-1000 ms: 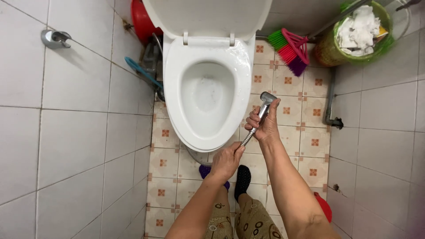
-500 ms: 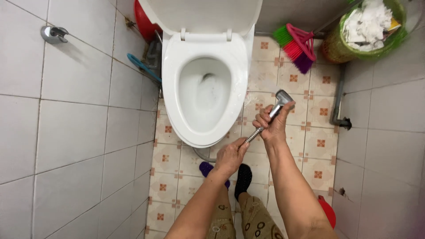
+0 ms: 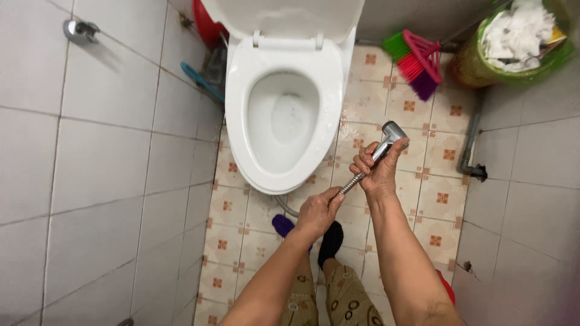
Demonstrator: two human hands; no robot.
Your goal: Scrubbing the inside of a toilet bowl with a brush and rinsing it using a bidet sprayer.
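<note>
Gripped the metal spray head (image 3: 388, 140) in the right hand (image 3: 376, 171), fingers wrapped round its handle, just right of the white toilet (image 3: 284, 115); pinched the ribbed hose (image 3: 349, 183) in the left hand (image 3: 317, 212), just below the bowl's front rim; probably best kept angled toward the bowl, with hose slack fed steadily and splash kept off the patterned floor (image 3: 423, 181).

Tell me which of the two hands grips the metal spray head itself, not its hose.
The right hand grips the silver metal spray head; the left hand holds the ribbed metal hose below it.
</note>
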